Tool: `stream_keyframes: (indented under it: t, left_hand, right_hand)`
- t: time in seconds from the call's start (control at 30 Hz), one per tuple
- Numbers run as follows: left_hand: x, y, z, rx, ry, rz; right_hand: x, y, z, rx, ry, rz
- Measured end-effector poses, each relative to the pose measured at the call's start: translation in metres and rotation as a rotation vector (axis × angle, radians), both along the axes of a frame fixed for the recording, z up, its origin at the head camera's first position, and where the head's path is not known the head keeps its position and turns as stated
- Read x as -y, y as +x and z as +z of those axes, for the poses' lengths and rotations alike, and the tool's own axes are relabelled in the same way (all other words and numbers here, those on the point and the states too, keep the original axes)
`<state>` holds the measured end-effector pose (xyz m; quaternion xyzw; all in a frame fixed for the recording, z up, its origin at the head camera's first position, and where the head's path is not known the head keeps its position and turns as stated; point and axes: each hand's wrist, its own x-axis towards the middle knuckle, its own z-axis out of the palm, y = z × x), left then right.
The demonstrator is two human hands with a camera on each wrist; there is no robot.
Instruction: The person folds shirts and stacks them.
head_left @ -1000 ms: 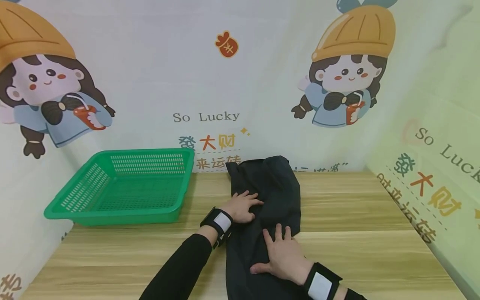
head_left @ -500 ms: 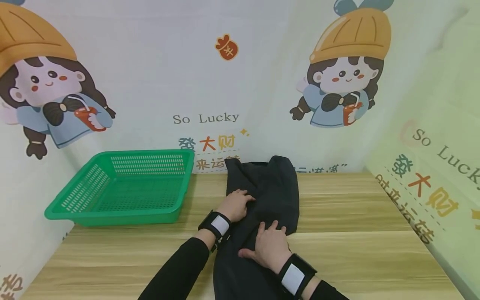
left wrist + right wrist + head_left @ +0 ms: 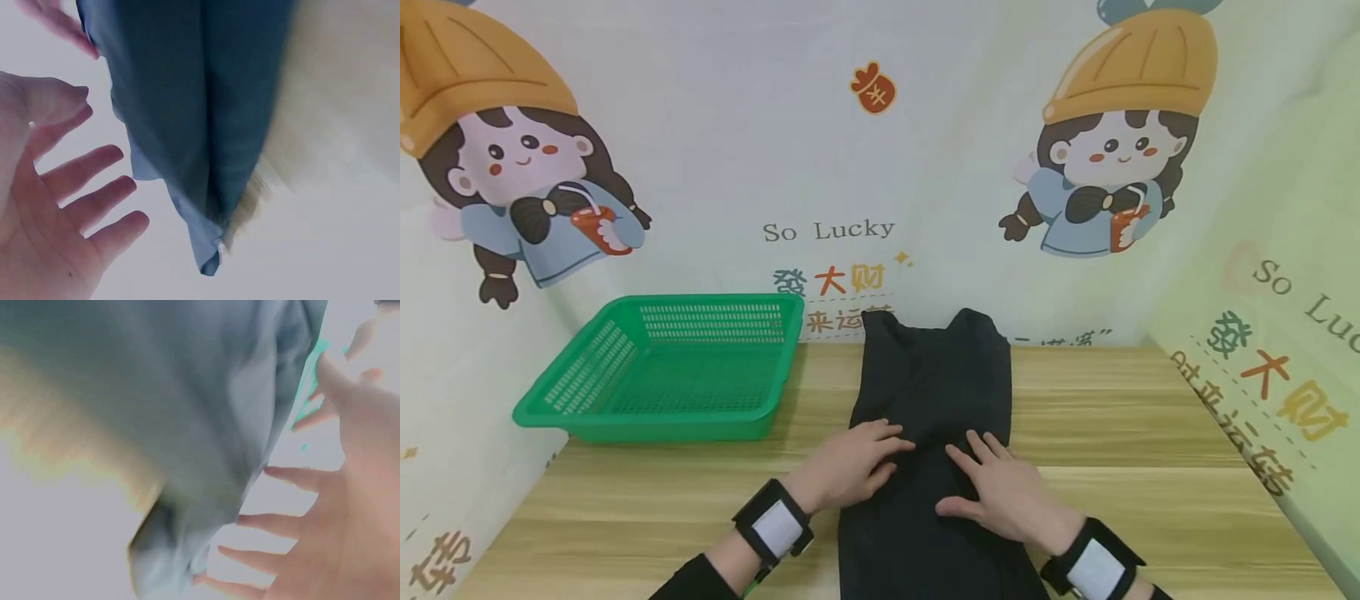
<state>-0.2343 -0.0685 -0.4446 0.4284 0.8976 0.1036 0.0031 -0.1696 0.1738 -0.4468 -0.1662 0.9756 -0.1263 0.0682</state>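
Observation:
A long piece of black cloth (image 3: 925, 533), which looks like a folded garment, lies lengthwise on the table, its far end reaching the backdrop. Over its left edge lies my left hand (image 3: 850, 467), fingers loosely extended on the cloth. My right hand (image 3: 1007, 496) is spread at the right edge with fingertips on the fabric. Neither hand grips it. In the left wrist view, the left hand (image 3: 62, 194) has its fingers apart beside the cloth (image 3: 181, 94). The right wrist view has the right hand (image 3: 337, 487) with straight, spread fingers along the cloth (image 3: 187, 406).
A green plastic basket (image 3: 786, 367) with perforated sides stands at the back left of the wood-grain table (image 3: 1120, 417). Behind the table hangs a white printed backdrop (image 3: 715, 125), which continues along the left and right sides.
My left hand has slid back toward me and left along the cloth; my right hand shifted left, then right. The cloth lies straighter and flatter, and the head view has turned slightly.

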Motion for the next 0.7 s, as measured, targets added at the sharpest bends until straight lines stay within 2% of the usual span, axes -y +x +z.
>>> stream_keyframes:
  t: [0.07,0.13,0.2,0.27,0.37,0.47,0.6,0.7]
  left_hand:
    - [0.006,0.015,0.004,0.011,-0.041,-0.063]
    - [0.011,0.028,0.004,0.06,-0.083,-0.124]
    - [0.015,0.037,0.001,0.127,-0.132,-0.17]
    - [0.019,0.042,-0.005,0.189,-0.183,-0.183]
    - [0.024,0.04,-0.017,0.238,-0.206,-0.17]
    - [0.027,0.031,-0.026,0.258,-0.186,-0.134]
    - [0.026,0.018,-0.027,0.305,-0.157,-0.096]
    - [0.026,0.014,-0.024,0.311,-0.151,-0.08]
  right_hand:
    - [-0.021,0.008,0.001,-0.03,-0.043,0.141]
    - [-0.038,0.017,-0.002,-0.045,-0.07,0.276]
    - [-0.048,0.025,-0.007,-0.023,-0.069,0.368]
    - [-0.053,0.03,-0.015,0.013,-0.043,0.426]
    - [-0.052,0.033,-0.025,0.089,-0.007,0.442]
    - [-0.046,0.031,-0.032,0.124,0.003,0.421]
    - [-0.039,0.026,-0.033,0.148,-0.017,0.381]
    - [-0.035,0.022,-0.03,0.157,-0.021,0.368]
